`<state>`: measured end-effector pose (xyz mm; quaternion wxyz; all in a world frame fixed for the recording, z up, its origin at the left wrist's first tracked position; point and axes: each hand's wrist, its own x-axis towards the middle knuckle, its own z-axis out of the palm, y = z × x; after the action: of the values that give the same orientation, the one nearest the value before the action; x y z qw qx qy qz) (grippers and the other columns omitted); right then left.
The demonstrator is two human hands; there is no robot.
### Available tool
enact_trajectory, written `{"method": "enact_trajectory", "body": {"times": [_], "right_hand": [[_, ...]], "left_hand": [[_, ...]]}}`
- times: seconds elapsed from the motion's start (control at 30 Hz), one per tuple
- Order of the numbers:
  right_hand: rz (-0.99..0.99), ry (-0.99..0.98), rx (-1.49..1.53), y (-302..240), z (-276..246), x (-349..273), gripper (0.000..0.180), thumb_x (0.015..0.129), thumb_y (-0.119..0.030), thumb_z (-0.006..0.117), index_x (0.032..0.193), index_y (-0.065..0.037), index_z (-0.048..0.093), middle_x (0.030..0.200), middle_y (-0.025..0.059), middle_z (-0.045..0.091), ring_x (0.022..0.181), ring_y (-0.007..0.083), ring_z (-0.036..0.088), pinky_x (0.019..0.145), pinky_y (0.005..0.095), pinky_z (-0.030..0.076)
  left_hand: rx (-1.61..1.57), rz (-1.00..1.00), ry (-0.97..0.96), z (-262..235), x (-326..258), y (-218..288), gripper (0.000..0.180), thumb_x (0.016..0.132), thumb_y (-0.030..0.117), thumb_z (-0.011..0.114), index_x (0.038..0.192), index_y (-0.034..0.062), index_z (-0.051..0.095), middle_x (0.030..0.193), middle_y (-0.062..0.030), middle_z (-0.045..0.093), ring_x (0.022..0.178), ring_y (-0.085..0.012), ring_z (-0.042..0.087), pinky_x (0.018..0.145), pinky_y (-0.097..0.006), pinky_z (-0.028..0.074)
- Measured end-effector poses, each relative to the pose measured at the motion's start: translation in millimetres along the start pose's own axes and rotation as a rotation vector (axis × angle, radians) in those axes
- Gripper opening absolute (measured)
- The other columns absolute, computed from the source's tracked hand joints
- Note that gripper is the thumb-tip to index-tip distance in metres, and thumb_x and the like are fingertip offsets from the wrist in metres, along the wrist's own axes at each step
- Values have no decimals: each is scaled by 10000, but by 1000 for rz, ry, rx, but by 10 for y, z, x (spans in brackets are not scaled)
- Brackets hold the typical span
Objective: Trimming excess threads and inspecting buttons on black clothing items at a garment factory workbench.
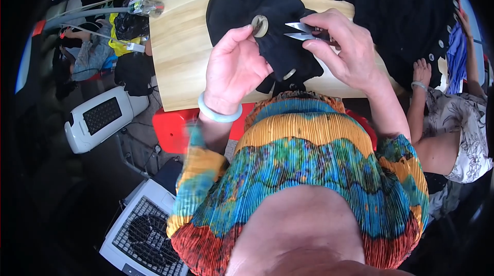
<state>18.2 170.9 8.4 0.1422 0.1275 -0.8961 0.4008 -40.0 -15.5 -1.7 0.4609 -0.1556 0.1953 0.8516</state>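
Pale wood-grain table (177, 49) | middle: black garment (275, 9) | right: larger black garment (399, 19)

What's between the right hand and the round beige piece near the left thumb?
Open snips, then a bit of black cloth, in the head view.

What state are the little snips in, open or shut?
Open: the snips in the right hand show a gap between their pointed tips.

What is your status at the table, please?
Left hand holding black garment near pale button. Right hand holding open snips. Co-worker's hand farther right, on other black clothing.
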Motion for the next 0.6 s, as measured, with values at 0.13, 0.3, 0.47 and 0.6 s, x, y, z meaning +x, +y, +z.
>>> {"method": "enact_trajectory", "body": {"times": [0.13, 0.3, 0.47, 0.6], "right_hand": [[-200, 32, -166, 24, 48, 91, 208, 698, -197, 619, 857, -72, 567, 710, 38, 539, 608, 199, 538, 522, 274, 418], [-318, 42, -198, 104, 87, 144, 186, 689, -187, 623, 833, -77, 581, 696, 21, 546, 609, 186, 537, 522, 268, 418], [-314, -14, -188, 44, 65, 137, 256, 652, -156, 653, 873, -43, 589, 738, 65, 575, 666, 206, 567, 566, 270, 451], [-296, -30, -200, 31, 59, 128, 259, 650, -160, 654, 874, -46, 590, 730, 61, 574, 667, 204, 567, 561, 268, 448]], "left_hand": [[-16, -38, 45, 3, -91, 34, 245, 831, 182, 402, 1005, 52, 517, 980, -86, 569, 925, -220, 538, 781, -346, 433], [9, -47, -5, -75, -107, 12, 253, 844, 196, 392, 1017, 50, 506, 1010, -82, 553, 966, -206, 518, 819, -342, 416], [68, 35, -77, -33, -120, -47, 280, 868, 235, 388, 1049, 44, 484, 1044, -66, 535, 996, -195, 499, 849, -333, 399], [167, 103, -3, -49, -132, -65, 317, 873, 246, 383, 1096, 32, 452, 1047, -79, 536, 991, -200, 504, 860, -339, 393]]}}
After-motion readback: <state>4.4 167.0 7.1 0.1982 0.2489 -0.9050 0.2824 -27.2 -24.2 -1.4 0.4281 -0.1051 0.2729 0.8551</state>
